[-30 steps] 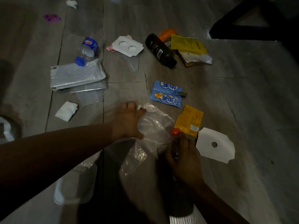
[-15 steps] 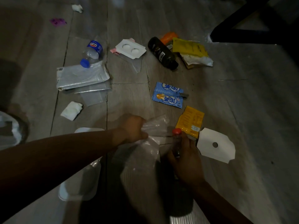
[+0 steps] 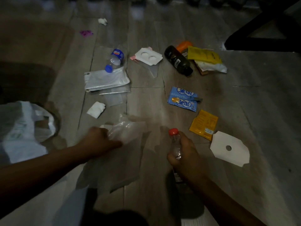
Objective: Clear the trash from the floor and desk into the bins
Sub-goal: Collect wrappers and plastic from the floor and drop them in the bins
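The left hand [image 3: 101, 141] has its fingers curled into a fist around a bunched clear plastic bag [image 3: 125, 132], whose loose sheet hangs blurred below the wrist. The right hand [image 3: 187, 155] grips a clear bottle with a red cap [image 3: 175, 142] round its neck and shoulder, cap pointing away from the person; the bottle's lower half is hidden by the hand and by shadow. The two hands are apart, both low over the wooden floor [image 3: 146, 101].

Just right of the right hand lies a white card with a round hole [image 3: 234, 154], its corner touching a yellow sachet [image 3: 204, 124]. Beyond that lies a blue packet [image 3: 183, 98]. Farther off, a dark bottle [image 3: 178, 60] lies on its side against a yellow bag [image 3: 203, 54] and an orange item [image 3: 184, 44] that is partly hidden.

Beyond the left hand lies a folded white tissue [image 3: 96, 109], then a silver pouch [image 3: 106, 80] with a blue-capped water bottle [image 3: 114, 60] resting on its far edge. A white tray with two round dents [image 3: 149, 57] lies between that bottle and the dark one.

At the left edge stands a bin lined with a white bag [image 3: 24, 128], near the left forearm. A crumpled tissue [image 3: 102, 20] and a purple scrap [image 3: 86, 33] lie far back.
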A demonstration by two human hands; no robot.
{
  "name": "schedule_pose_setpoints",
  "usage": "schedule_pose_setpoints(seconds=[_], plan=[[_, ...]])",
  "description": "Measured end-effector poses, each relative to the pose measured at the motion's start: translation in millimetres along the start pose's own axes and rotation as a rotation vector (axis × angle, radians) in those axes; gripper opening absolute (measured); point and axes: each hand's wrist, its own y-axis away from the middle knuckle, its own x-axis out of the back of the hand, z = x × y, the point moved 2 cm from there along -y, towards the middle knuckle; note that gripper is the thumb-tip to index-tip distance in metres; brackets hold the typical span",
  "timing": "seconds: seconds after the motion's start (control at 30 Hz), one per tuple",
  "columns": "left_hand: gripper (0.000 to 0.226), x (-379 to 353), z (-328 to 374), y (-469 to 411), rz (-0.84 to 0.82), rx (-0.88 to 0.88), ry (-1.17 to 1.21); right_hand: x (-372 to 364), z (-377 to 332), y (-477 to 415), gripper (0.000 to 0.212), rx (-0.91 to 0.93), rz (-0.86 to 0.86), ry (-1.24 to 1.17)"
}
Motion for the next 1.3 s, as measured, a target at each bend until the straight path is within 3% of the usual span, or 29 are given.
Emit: schedule_pose_setpoints(seconds=[0.23,0.33,0.43,0.5,0.6,0.73,0.87,1.07,1.2,1.27,1.3], plan=[[0.073,-28,-46,4,0.059,0.104,-0.155,-9,-25,9,0.078,0.062,-0.062,-0.015],[0.09,-28,-45,5,0.152,0.112,-0.044,-6,-25,10,0.078,0.059,-0.064,-0.028],[0.101,-26,-45,2,0.132,0.165,0.025,-3,-22,11,0.08,0.03,-0.079,-0.014],[0.095,-28,-43,3,0.096,0.196,-0.011,-2,-21,11,0.079,0.023,-0.075,-0.011],[0.067,-30,-35,6,0.086,0.168,-0.026,-2,-20,10,0.08,-0.004,-0.075,-0.022],[0.052,-25,-21,4,0.085,0.137,0.146,5,-26,5,0.079,-0.008,-0.068,-0.043],[0.052,-17,-13,-3,0.054,0.131,0.417,24,-40,-3,0.075,0.004,-0.069,-0.069],[0.047,33,32,-13,0.114,0.153,0.619,70,-75,-32,0.044,0.024,-0.041,-0.123],[0.039,72,62,6,0.153,0.179,0.699,104,-108,-32,0.063,-0.06,0.007,-0.2],[0.048,96,78,30,0.177,0.188,0.706,122,-130,-22,0.058,-0.118,0.019,-0.233],[0.064,109,87,44,0.18,0.199,0.691,133,-143,-15,0.054,-0.14,0.018,-0.237]])
